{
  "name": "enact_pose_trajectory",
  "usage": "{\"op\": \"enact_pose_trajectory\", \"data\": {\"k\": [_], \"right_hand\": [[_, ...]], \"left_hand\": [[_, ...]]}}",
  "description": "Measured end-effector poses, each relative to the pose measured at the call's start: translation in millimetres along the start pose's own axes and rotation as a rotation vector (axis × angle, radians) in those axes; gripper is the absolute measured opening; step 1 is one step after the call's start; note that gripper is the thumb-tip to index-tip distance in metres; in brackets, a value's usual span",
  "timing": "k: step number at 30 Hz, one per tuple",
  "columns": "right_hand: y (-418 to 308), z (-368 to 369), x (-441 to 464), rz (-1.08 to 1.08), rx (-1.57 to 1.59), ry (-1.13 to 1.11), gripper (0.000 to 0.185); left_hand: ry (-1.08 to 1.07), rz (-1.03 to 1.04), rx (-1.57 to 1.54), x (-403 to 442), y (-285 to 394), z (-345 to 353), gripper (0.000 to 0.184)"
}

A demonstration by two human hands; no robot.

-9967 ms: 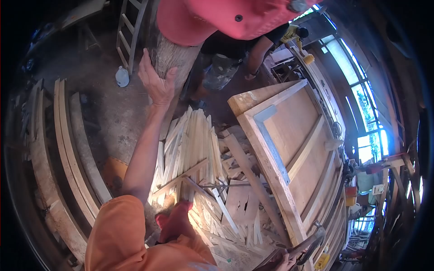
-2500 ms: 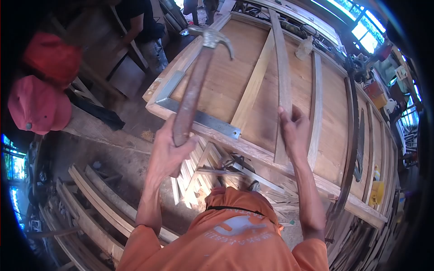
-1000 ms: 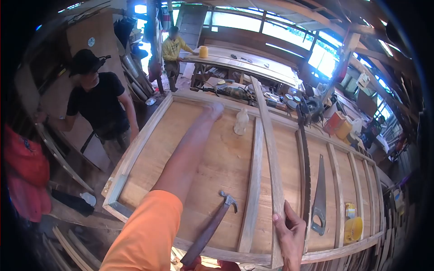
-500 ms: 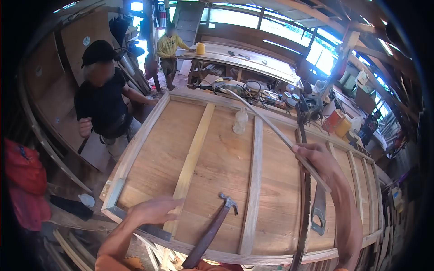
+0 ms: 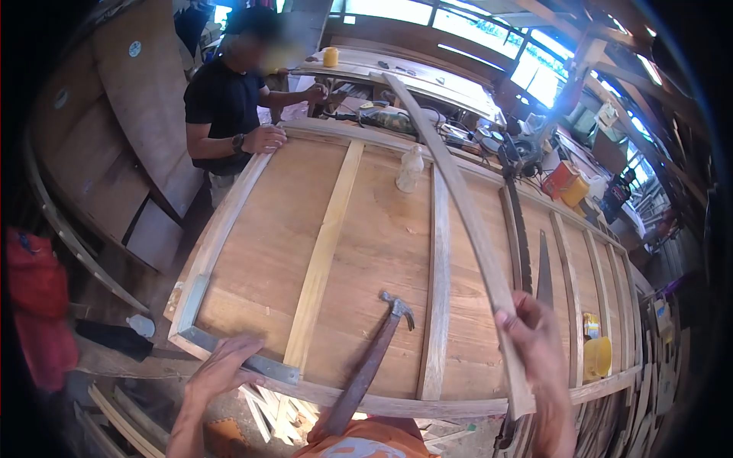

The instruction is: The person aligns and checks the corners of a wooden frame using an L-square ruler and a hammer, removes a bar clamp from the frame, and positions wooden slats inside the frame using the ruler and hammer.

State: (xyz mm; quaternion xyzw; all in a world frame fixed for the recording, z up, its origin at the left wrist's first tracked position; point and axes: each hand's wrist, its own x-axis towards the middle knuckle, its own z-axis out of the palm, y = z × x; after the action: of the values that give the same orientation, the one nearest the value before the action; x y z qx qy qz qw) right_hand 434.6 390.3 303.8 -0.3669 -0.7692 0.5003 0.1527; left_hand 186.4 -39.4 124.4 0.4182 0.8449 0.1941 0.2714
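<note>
My right hand [image 5: 534,336] is closed around a long, thin wooden strip [image 5: 458,183], which slants from near my right side up over the far edge of the frame. My left hand [image 5: 225,366] is at the near left corner, fingers and thumb on either side of a metal carpenter's square [image 5: 275,367] lying on the wooden frame [image 5: 473,407]. A claw hammer [image 5: 372,355] leans across the near rail, its head on the plywood panel [image 5: 382,252]. A clear plastic bottle [image 5: 410,169] stands on the panel.
A person in black [image 5: 225,114] stands at the far left corner, one hand on the frame. A long bar clamp [image 5: 521,244], a handsaw [image 5: 544,271] and a yellow container [image 5: 598,357] are on the right. Behind stands another table [image 5: 458,89] with a yellow jug [image 5: 330,57].
My left hand has lowered onto the square. The wooden strip has swung up and its near end is lower. The person in black has moved closer and placed a hand on the frame.
</note>
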Motion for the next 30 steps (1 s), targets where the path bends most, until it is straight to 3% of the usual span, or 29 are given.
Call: {"op": "enact_pose_trajectory", "data": {"k": [2,7,10,12,16,18,24,28,30], "right_hand": [[17,16,-33,0.031,0.211,-0.011,0.039],[42,52,-69,0.022,0.245,-0.010,0.042],[51,60,-79,0.022,0.261,0.006,0.044],[50,55,-86,0.027,0.157,-0.019,0.046],[56,74,-103,0.019,0.308,-0.088,0.046],[68,91,-108,0.006,0.272,0.011,0.045],[84,147,-120,-0.019,0.309,0.026,0.037],[90,182,-124,-0.011,0.333,0.052,0.035],[98,196,-123,-0.096,0.371,0.029,0.034]], "left_hand": [[0.021,0.046,0.006,0,3,0,0.075],[0.036,0.110,-0.044,-11,12,16,0.077],[-0.054,0.285,0.031,-7,33,28,0.079],[0.093,0.210,0.023,-8,25,43,0.082],[0.165,0.226,-0.022,-13,27,50,0.070],[0.188,0.295,-0.009,-15,24,49,0.055],[0.241,0.299,-0.087,-30,14,47,0.019],[0.441,0.258,-0.277,-33,17,38,0.009],[0.444,0.254,-0.223,-37,5,32,0.017]]}}
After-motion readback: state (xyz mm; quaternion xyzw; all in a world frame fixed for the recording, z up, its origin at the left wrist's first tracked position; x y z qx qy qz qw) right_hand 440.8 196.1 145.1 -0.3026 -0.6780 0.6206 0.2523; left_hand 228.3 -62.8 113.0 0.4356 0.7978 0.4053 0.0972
